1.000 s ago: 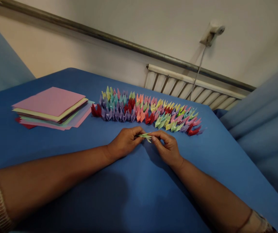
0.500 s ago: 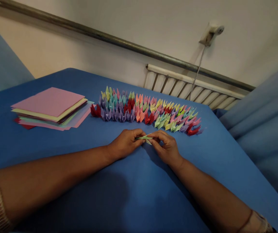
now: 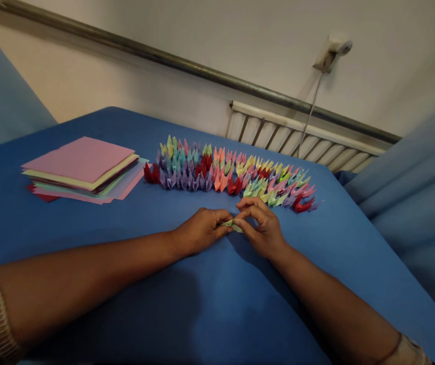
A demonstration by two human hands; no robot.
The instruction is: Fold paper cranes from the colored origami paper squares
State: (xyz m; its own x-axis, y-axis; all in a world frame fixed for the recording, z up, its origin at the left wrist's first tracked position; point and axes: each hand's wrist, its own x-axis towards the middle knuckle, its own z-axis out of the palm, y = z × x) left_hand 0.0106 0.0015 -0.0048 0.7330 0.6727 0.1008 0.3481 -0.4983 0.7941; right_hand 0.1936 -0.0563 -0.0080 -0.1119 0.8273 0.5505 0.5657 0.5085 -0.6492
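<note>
A small piece of folded light green paper [image 3: 236, 227] is held between my two hands, above the blue tabletop. My left hand [image 3: 204, 230] pinches its left end between thumb and fingers. The thumb and index finger of my right hand [image 3: 261, 228] grip its right end, while the other fingers are raised and curled apart. My fingers cover much of the paper, so its full shape is hidden. Just beyond my hands stand several rows of folded paper cranes [image 3: 221, 180] in red, purple, orange, green, yellow and pink.
On the left of the blue table [image 3: 126, 121] lies a stack of coloured paper sheets [image 3: 82, 157], pink on top. Behind the table are a radiator [image 3: 278, 134], a metal rail [image 3: 202, 71] and a wall socket [image 3: 327, 53] with a cord. A blue curtain [image 3: 422, 192] hangs at the right.
My right hand's fingers have lifted and spread a little, its thumb and index finger still on the paper. The green paper has tilted and sits slightly lower in view.
</note>
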